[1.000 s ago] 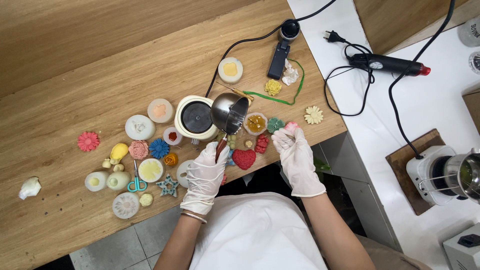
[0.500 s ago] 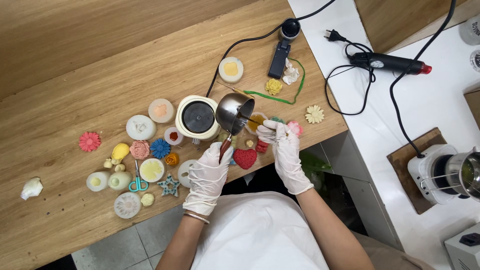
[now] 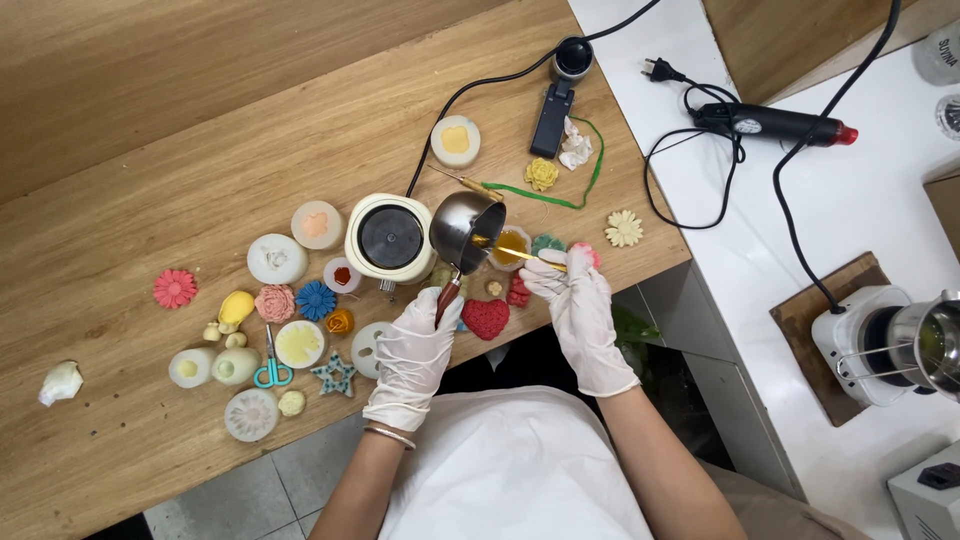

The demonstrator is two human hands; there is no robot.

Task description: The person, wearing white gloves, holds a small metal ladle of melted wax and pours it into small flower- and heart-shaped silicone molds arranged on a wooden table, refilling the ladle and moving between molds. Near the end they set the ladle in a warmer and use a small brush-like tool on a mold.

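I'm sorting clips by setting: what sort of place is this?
Likely a candle or wax craft bench: a small metal pot in the left hand, silicone moulds, a red heart piece and a heat gun.

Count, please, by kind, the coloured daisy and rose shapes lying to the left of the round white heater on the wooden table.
Daisies: 2, the coral daisy and the blue daisy
Roses: 2, the pink rose and the orange rose
Total: 4
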